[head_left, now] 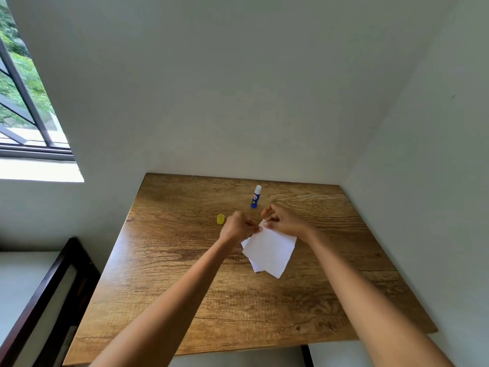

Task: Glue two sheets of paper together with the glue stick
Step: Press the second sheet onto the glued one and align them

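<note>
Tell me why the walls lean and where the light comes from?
Head view: the wide-angle lens bends the walls and stretches the forearms; daylight enters from the window at left, overexposing its sill; the white paper looks bright, with only soft shadows on the table.

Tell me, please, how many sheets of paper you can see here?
2: an upper sheet pinched at its far corner by both hands, and a lower sheet peeking out beneath its left edge. More could hide underneath.

Grainy wood table (185, 274), matt paper (270, 250) — plastic cap (220, 219)
</note>
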A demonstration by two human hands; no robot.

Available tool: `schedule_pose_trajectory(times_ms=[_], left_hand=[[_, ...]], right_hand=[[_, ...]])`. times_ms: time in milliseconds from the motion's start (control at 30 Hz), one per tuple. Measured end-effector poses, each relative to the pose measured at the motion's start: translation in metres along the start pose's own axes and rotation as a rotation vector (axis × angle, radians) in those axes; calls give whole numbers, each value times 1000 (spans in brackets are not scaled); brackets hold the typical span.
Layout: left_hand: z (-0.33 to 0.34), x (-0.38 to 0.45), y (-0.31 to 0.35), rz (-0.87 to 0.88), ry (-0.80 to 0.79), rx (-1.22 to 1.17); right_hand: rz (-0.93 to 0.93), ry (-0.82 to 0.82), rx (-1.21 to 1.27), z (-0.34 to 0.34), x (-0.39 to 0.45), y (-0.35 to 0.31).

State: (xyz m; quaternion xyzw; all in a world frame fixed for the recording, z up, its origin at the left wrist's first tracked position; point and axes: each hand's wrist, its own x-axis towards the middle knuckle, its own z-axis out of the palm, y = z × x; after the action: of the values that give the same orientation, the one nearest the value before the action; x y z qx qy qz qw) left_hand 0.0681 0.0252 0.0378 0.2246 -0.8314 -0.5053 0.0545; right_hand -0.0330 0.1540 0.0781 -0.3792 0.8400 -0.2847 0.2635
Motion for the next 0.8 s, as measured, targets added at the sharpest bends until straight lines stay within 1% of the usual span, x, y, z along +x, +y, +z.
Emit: schedule_pose_trajectory(times_ms=[67,100,200,267,300,367,433,500,567,800], left_hand=[[0,3,-3,-62,41,-52],[0,2,-6,-91,76,-97],[3,-4,-16,-189,200,-239],[7,-9,-24,-283,248,-343],[10,-12,-27,-327,259,-390],[15,-18,-32,-381,263,-440],[20,-22,-33,-391,259,-447],[24,-25,-35,-387,259,-438],[27,-28,-38,-388,245,-421],[25,-30,-40,-403,149,-440]], right_hand=[[11,14,35,1,2,-2],[23,47,60,1,2,-2],[84,248,135,5,0,4],[192,334,234,10,-5,12],[263,329,304,12,-9,17],[385,258,419,17,-17,27],[453,223,508,20,-22,34],[475,256,608,23,-24,42],[483,274,651,25,-26,47],[487,281,638,29,-21,50]])
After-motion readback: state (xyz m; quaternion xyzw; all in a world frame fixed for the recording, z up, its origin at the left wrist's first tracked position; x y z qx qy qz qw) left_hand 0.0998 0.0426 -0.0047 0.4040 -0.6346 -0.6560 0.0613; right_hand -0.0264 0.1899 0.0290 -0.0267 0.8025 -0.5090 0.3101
